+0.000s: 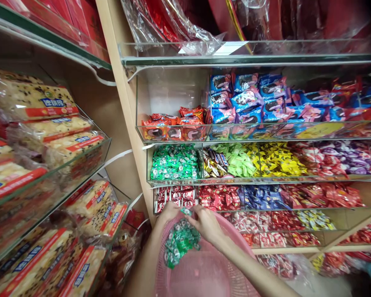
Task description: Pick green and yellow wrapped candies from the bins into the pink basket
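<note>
A pink plastic basket (200, 284) with a meshed wall is below my hands. Inside it, towards its far left, lies a heap of green-wrapped candies (181, 243). My left hand (169, 212) is closed at the basket's far side, its fingertips at the left end of a single green-wrapped candy (186, 211). Opposite it, my right hand (207, 224) is closed with thumb and fingers at the candy's right end. Both forearms reach over the basket. Slight blur hides the exact finger contact.
Ahead, a glass-fronted bin of green candies (174, 162) stands beside yellow candies (280, 159). Blue snack packs (247, 99) fill the shelf above; red packets (219, 197) sit just beyond my hands. Packaged puffed-rice cakes (49, 101) crowd the left shelves. A wooden post (123, 90) separates the shelves.
</note>
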Action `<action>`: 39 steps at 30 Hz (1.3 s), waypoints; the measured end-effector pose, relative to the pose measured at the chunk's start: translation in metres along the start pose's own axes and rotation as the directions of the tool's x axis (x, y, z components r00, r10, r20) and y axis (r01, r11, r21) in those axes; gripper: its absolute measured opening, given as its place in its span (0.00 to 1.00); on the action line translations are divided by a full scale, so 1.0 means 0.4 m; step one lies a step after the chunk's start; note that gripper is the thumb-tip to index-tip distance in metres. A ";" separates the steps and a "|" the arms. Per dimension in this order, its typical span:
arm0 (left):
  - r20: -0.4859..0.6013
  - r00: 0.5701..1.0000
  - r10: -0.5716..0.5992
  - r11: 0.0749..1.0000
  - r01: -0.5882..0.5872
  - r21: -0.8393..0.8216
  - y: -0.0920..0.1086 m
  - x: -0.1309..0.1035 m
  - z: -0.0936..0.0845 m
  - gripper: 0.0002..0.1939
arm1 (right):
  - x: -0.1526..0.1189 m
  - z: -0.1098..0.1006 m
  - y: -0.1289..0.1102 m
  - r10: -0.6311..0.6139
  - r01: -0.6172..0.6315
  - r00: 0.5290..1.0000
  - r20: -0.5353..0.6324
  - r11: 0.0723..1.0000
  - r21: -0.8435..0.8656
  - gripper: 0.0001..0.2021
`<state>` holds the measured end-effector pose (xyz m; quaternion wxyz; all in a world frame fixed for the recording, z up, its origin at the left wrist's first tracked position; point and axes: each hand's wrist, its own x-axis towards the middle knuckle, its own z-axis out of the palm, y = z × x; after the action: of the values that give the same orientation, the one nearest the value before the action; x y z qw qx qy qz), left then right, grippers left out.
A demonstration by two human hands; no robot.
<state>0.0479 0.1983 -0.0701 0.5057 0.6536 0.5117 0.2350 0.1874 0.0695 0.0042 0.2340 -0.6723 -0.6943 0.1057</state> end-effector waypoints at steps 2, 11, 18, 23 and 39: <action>0.003 0.999 0.042 0.997 -0.042 0.067 -0.008 0.002 -0.001 0.26 | -0.010 0.034 0.022 0.048 -0.042 0.996 0.069 0.995 -0.087 0.11; 0.002 0.995 0.099 0.974 -0.098 0.206 -0.008 0.006 -0.002 0.27 | -0.019 0.134 -0.060 -0.198 0.263 0.954 0.224 0.911 -0.318 0.11; 0.016 0.996 0.092 0.968 -0.093 0.232 -0.005 0.000 -0.005 0.29 | -0.003 0.203 -0.082 -0.279 0.367 0.923 0.263 0.843 -0.394 0.12; 0.006 0.996 0.091 0.971 -0.090 0.222 -0.010 0.003 -0.004 0.28 | -0.002 0.232 -0.072 -0.256 0.346 0.931 0.260 0.846 -0.406 0.12; -0.014 0.995 0.099 0.972 -0.094 0.214 -0.025 0.013 -0.001 0.24 | -0.001 0.233 -0.050 -0.223 0.286 0.955 0.193 0.863 -0.416 0.23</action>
<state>0.0454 0.2030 -0.0801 0.4146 0.7252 0.5077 0.2110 0.1261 0.0831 -0.0677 0.0392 -0.6008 -0.7975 -0.0394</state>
